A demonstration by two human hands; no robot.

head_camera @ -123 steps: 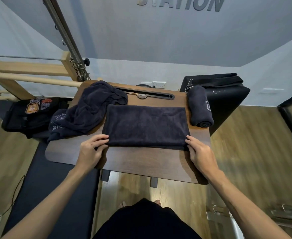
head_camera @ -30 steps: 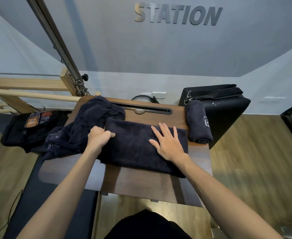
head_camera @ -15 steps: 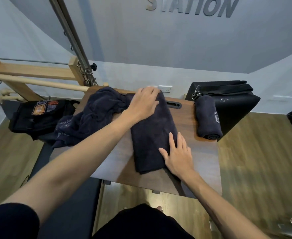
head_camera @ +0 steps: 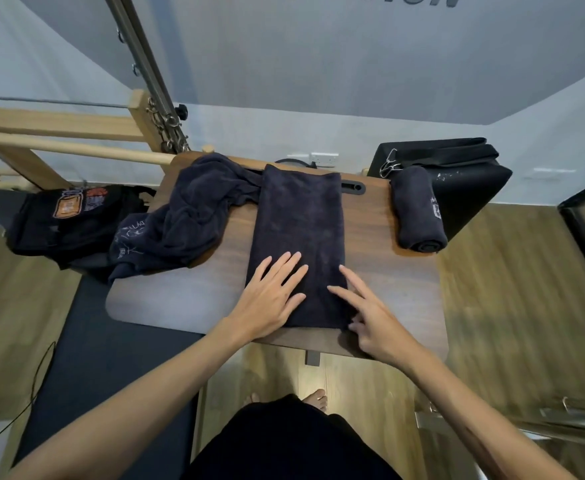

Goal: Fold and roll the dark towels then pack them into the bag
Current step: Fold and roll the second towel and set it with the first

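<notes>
A dark folded towel (head_camera: 301, 216) lies as a long strip running away from me in the middle of the wooden table (head_camera: 388, 282). My left hand (head_camera: 270, 296) rests flat on the strip's near left part, fingers spread. My right hand (head_camera: 363, 310) touches the near right corner, fingers loosely extended. A rolled dark towel (head_camera: 417, 209) lies at the table's right edge. A crumpled dark towel (head_camera: 187, 216) sprawls on the left and hangs over the table's side. A black bag (head_camera: 457, 181) stands behind the roll, off the table's right.
A black backpack (head_camera: 69, 220) with an orange patch sits left of the table on a dark padded bench (head_camera: 87, 344). Wooden bars and a metal pole (head_camera: 142, 74) rise at the back left. A slot handle (head_camera: 353, 187) is cut in the table's far edge.
The towel, lying crosswise before, has been turned to run lengthwise. My left hand came back from its far end to the near end. My right hand slid to the near right corner.
</notes>
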